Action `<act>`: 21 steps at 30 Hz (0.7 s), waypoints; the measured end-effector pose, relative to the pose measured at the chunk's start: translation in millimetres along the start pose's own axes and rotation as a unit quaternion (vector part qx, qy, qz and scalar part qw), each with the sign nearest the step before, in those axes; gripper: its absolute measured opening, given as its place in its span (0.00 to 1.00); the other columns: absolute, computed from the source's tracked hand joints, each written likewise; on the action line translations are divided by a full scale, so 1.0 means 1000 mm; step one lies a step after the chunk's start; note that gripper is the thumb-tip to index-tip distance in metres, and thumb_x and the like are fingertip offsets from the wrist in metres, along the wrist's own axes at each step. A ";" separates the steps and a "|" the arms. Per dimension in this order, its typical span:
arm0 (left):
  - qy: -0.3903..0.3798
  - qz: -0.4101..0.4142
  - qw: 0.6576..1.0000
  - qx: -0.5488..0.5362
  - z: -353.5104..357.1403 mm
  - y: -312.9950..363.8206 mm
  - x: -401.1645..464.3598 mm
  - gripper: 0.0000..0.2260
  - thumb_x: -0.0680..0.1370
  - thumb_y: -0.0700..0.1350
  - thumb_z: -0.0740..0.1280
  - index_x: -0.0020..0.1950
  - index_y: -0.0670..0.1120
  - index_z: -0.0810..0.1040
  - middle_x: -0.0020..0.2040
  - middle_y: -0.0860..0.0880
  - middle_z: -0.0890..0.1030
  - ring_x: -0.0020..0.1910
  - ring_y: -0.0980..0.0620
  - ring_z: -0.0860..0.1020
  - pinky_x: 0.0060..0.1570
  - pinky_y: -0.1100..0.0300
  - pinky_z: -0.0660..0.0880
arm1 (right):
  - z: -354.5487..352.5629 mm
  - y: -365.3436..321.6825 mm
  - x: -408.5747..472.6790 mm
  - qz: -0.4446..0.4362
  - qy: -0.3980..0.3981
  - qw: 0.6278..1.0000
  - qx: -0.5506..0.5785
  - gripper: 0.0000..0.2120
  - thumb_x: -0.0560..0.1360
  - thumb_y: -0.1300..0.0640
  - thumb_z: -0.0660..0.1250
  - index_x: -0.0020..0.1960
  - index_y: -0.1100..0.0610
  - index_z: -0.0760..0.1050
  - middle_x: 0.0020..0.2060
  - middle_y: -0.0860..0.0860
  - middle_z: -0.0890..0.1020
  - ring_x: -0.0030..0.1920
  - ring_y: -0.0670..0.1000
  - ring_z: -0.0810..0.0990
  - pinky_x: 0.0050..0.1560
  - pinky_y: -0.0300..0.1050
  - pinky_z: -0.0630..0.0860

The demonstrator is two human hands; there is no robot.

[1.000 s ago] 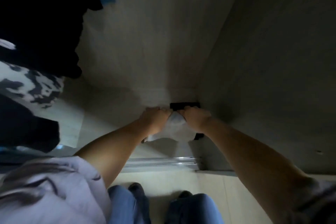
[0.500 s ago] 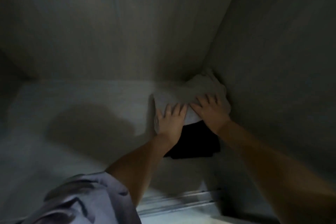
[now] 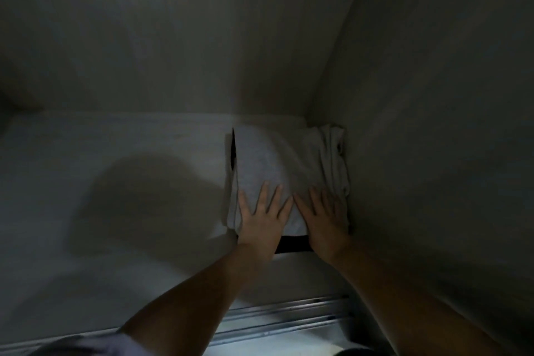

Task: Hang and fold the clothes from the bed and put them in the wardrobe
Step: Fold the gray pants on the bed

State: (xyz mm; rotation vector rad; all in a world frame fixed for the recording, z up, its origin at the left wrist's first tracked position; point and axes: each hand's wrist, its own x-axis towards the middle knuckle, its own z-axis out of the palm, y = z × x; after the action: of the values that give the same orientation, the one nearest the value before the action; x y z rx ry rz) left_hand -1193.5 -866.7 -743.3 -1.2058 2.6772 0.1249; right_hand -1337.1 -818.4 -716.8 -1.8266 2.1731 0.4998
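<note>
A folded light grey garment (image 3: 274, 162) lies in the back right corner of the wardrobe floor (image 3: 115, 153), on top of a folded black garment (image 3: 291, 244) whose edge shows at the front and along the left side. My left hand (image 3: 261, 220) lies flat on the grey garment's near left part, fingers spread. My right hand (image 3: 325, 218) presses flat on its near right part, close to the right wall. The grey garment's right edge is bunched against that wall.
The wardrobe's back panel (image 3: 173, 37) and right side wall (image 3: 433, 124) enclose the corner. A metal sliding-door track (image 3: 289, 318) runs along the front edge. The wardrobe interior is dim, with a shadow on the floor to the left.
The grey garment has been pushed deeper into the corner and now covers nearly all of the black one. Both hands have flattened on it. The view moved closer into the wardrobe.
</note>
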 end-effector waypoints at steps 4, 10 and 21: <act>-0.100 0.003 0.994 -0.037 -0.022 -0.006 -0.006 0.42 0.77 0.49 0.64 0.76 0.54 0.33 0.76 0.47 0.31 0.74 0.42 0.31 0.64 0.27 0.35 | -0.014 0.001 -0.007 -0.005 -0.055 0.998 -0.012 0.38 0.79 0.55 0.58 0.77 0.45 0.33 0.77 0.56 0.37 0.77 0.61 0.38 0.73 0.65 0.41; -0.116 -0.037 0.988 -0.094 -0.163 -0.032 -0.032 0.35 0.77 0.44 0.61 0.78 0.51 0.45 0.78 0.44 0.51 0.77 0.43 0.48 0.70 0.33 0.47 | -0.147 -0.005 -0.044 -0.020 -0.052 0.998 0.038 0.31 0.80 0.54 0.58 0.78 0.48 0.48 0.77 0.55 0.53 0.76 0.56 0.55 0.72 0.56 0.60; 0.059 -0.040 0.995 -0.066 -0.494 -0.065 -0.098 0.15 0.77 0.44 0.59 0.62 0.45 0.74 0.59 0.43 0.78 0.58 0.43 0.75 0.52 0.54 0.71 | -0.449 -0.002 -0.149 0.018 0.099 0.992 0.078 0.14 0.79 0.55 0.56 0.60 0.54 0.76 0.56 0.55 0.81 0.56 0.58 0.80 0.52 0.46 0.74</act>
State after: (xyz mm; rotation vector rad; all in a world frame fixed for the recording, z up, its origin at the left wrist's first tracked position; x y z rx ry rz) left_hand -1155.0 -916.7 -239.2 -1.3989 2.7538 0.2280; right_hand -1298.1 -873.5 -248.3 -1.8245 2.3020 0.1556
